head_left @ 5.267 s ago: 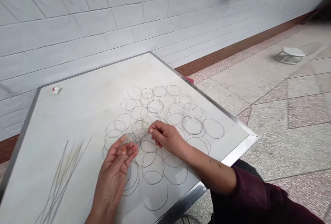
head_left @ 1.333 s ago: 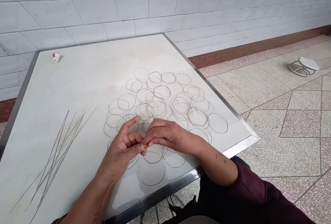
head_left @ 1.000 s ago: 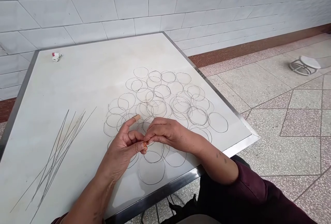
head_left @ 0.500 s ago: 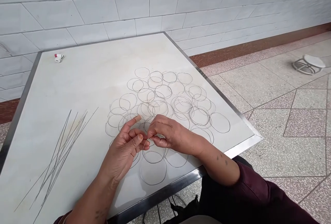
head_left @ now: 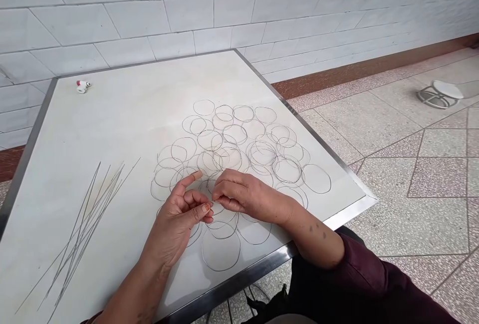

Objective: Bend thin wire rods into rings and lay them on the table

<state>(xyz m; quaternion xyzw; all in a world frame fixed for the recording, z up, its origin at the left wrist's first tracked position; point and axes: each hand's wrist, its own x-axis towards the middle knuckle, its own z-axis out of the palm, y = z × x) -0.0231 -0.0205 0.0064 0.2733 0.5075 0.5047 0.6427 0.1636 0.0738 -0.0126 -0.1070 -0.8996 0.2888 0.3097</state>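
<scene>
My left hand (head_left: 178, 211) is pinched at thumb and fingers, with its index finger stretched out and a tan wrapping around that fingertip. Close against it, my right hand (head_left: 252, 195) is closed, thumb against fingers. A thin wire (head_left: 212, 201) is held between the two sets of fingertips; most of it is hidden or lost against the rings behind. Many thin wire rings (head_left: 331, 181) lie overlapping on the white table (head_left: 123, 109), beneath and beyond my hands. To the left rests a loose bundle of straight wires (head_left: 80, 234).
A small white and red object (head_left: 83, 86) sits at the table's far left corner. Metal edging (head_left: 258, 270) borders the table. A tiled wall (head_left: 190, 12) rises behind it. On the floor at right is a stool (head_left: 445, 90).
My right hand's fingers have closed tighter by the left fingertips. The curved wire visible below them earlier no longer shows clearly. The whole view has shifted slightly.
</scene>
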